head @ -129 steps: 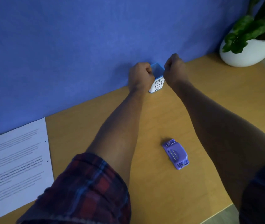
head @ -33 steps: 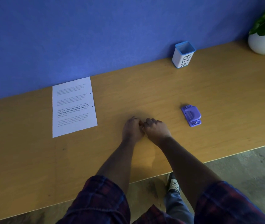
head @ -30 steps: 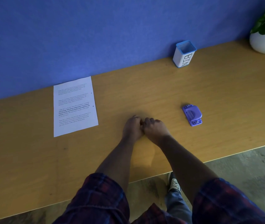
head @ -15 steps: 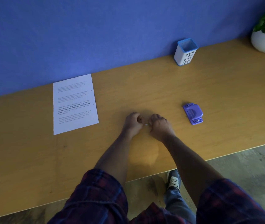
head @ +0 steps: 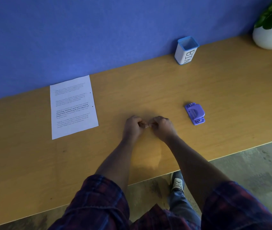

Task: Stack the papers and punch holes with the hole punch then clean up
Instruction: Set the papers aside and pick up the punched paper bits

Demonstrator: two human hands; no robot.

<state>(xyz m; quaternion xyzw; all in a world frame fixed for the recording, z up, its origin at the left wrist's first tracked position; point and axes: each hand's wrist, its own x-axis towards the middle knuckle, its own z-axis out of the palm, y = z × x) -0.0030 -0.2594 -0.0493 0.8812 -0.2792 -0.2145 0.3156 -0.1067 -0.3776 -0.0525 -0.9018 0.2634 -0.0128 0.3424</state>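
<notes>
Papers [head: 73, 106]: white printed stack, two holes along right edge, at bench [head: 231, 90] back edge; left hand [head: 132, 127] and right hand [head: 162, 127] curled, fingertips together, contents indiscernible

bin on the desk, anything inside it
The bin stands upright and open-topped against the blue wall. Only its upper inner walls show, blue and bare; its bottom is hidden by the near wall, so any contents there cannot be seen.

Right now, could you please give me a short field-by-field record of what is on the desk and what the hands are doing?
papers: flat by the wall, two holes on the right edge
hole punch: right of the hands, untouched
bin: upright against the wall
left hand: fingers curled, on the desk
right hand: fingers curled, fingertips meeting the left's
held item: too small to tell
</notes>
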